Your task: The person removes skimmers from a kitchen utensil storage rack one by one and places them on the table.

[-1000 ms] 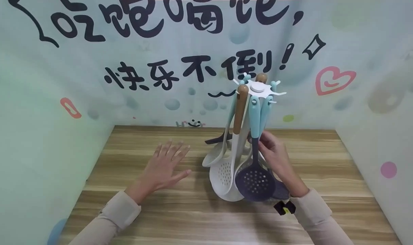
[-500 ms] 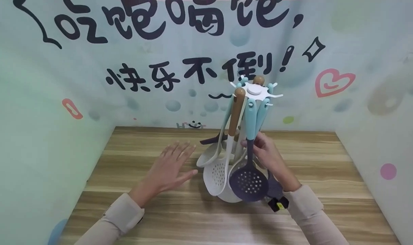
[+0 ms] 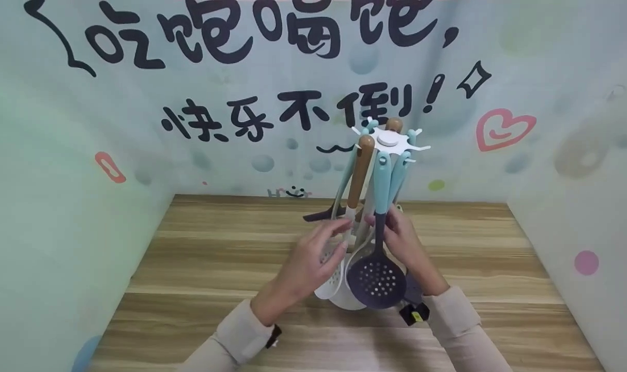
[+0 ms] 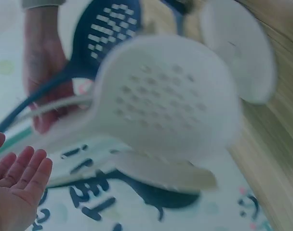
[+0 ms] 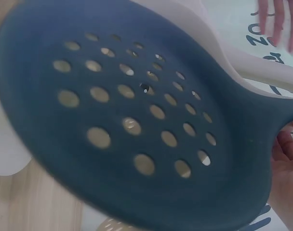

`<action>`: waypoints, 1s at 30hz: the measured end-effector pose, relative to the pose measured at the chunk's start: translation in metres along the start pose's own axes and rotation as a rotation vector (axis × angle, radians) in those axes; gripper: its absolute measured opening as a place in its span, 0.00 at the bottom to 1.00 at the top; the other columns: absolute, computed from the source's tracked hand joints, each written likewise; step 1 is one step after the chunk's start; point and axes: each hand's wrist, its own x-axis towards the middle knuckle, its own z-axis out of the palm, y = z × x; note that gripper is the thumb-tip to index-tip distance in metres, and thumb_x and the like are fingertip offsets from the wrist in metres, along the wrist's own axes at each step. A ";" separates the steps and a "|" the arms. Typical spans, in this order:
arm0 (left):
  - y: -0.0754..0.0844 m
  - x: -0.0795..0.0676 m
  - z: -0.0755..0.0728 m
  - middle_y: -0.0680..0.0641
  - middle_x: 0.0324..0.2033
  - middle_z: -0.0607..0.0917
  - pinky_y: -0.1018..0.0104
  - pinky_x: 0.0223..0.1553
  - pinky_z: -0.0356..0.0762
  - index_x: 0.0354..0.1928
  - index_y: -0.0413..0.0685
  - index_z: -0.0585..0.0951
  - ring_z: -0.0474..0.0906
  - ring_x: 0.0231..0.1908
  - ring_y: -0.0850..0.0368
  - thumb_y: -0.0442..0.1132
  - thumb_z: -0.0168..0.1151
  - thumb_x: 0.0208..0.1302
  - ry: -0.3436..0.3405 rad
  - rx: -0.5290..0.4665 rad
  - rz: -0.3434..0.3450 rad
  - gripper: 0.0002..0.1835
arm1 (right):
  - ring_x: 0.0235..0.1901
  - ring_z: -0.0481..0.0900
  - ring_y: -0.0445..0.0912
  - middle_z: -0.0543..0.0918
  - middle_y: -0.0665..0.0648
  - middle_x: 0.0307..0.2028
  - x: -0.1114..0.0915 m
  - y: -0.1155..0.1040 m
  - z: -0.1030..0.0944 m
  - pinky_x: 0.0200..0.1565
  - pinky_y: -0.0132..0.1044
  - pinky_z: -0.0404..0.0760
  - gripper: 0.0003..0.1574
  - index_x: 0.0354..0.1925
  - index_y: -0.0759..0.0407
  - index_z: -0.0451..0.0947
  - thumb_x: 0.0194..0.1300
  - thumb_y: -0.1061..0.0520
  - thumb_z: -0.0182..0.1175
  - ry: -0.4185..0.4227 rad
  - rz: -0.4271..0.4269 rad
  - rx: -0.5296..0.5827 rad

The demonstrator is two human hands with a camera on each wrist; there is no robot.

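Observation:
A white rotating utensil stand stands upright, hung with several kitchen utensils. At its front hangs a dark slotted skimmer with a light blue handle. To the left of that is a white skimmer with a brown handle, partly covered by my left hand. The left fingers lie beside its shaft, slightly bent; the left wrist view shows them apart from the white skimmer. My right hand reaches behind the dark skimmer's shaft and grips the stand's pole; its fingers are partly hidden.
Behind the left hand, a dark utensil sticks out leftward. Another dark utensil hangs near the right wrist. The wooden tabletop ends at a printed backdrop behind, with pale walls at both sides.
My left hand has moved right from over the tabletop to the white skimmer. The stand and my right hand shifted slightly left, then stayed nearly still.

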 end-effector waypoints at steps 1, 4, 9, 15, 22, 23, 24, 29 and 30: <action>0.005 0.004 0.006 0.44 0.55 0.76 0.68 0.56 0.72 0.61 0.42 0.68 0.74 0.55 0.56 0.40 0.51 0.68 -0.002 -0.021 -0.008 0.21 | 0.35 0.75 0.40 0.80 0.63 0.37 0.000 0.001 0.000 0.37 0.29 0.74 0.10 0.45 0.70 0.72 0.64 0.66 0.54 0.007 -0.012 -0.009; 0.018 0.018 0.020 0.45 0.57 0.74 0.66 0.57 0.71 0.64 0.43 0.65 0.73 0.56 0.55 0.46 0.51 0.69 -0.004 -0.020 -0.047 0.25 | 0.37 0.75 0.42 0.79 0.66 0.40 -0.001 0.002 -0.001 0.39 0.28 0.74 0.13 0.48 0.71 0.71 0.64 0.67 0.53 0.019 -0.060 -0.033; 0.031 0.037 0.038 0.45 0.52 0.77 0.66 0.51 0.76 0.61 0.41 0.67 0.78 0.49 0.55 0.52 0.55 0.65 0.078 0.100 -0.065 0.29 | 0.47 0.76 0.51 0.76 0.70 0.49 -0.003 0.004 -0.002 0.48 0.31 0.76 0.21 0.56 0.74 0.65 0.66 0.70 0.49 0.005 -0.124 -0.055; 0.038 0.049 0.046 0.48 0.41 0.81 0.73 0.35 0.77 0.51 0.42 0.72 0.79 0.38 0.60 0.52 0.57 0.63 0.179 0.205 -0.112 0.23 | 0.54 0.73 0.59 0.74 0.72 0.53 -0.003 0.004 -0.003 0.54 0.47 0.74 0.21 0.56 0.76 0.65 0.65 0.70 0.50 0.018 -0.144 -0.088; 0.037 0.050 0.043 0.46 0.41 0.81 0.74 0.37 0.78 0.49 0.41 0.72 0.81 0.38 0.59 0.45 0.57 0.65 0.170 0.162 -0.140 0.17 | 0.54 0.73 0.56 0.74 0.71 0.53 -0.003 0.004 -0.002 0.53 0.37 0.75 0.23 0.57 0.75 0.64 0.63 0.72 0.50 0.003 -0.122 -0.074; 0.036 0.049 0.043 0.46 0.41 0.81 0.74 0.37 0.78 0.49 0.41 0.72 0.81 0.38 0.59 0.44 0.57 0.65 0.170 0.152 -0.141 0.16 | 0.53 0.73 0.55 0.75 0.71 0.53 -0.002 0.004 -0.002 0.54 0.37 0.74 0.23 0.57 0.75 0.65 0.64 0.72 0.50 0.003 -0.123 -0.082; 0.036 0.049 0.042 0.46 0.40 0.81 0.73 0.37 0.78 0.49 0.41 0.72 0.81 0.37 0.58 0.43 0.58 0.65 0.171 0.141 -0.140 0.16 | 0.53 0.73 0.53 0.75 0.70 0.53 -0.003 0.003 -0.002 0.54 0.37 0.74 0.23 0.57 0.74 0.65 0.64 0.71 0.51 0.002 -0.122 -0.087; 0.035 0.048 0.040 0.46 0.38 0.81 0.75 0.35 0.78 0.47 0.41 0.73 0.80 0.35 0.58 0.42 0.58 0.64 0.153 0.078 -0.144 0.15 | 0.54 0.72 0.50 0.75 0.69 0.53 -0.003 0.002 -0.002 0.56 0.42 0.72 0.23 0.57 0.74 0.66 0.64 0.71 0.51 0.000 -0.118 -0.077; 0.035 0.048 0.039 0.46 0.38 0.81 0.76 0.35 0.77 0.47 0.41 0.73 0.80 0.36 0.58 0.42 0.58 0.64 0.146 0.061 -0.148 0.15 | 0.54 0.72 0.51 0.75 0.69 0.53 -0.003 0.002 -0.002 0.57 0.44 0.72 0.23 0.57 0.74 0.66 0.64 0.71 0.51 -0.003 -0.120 -0.071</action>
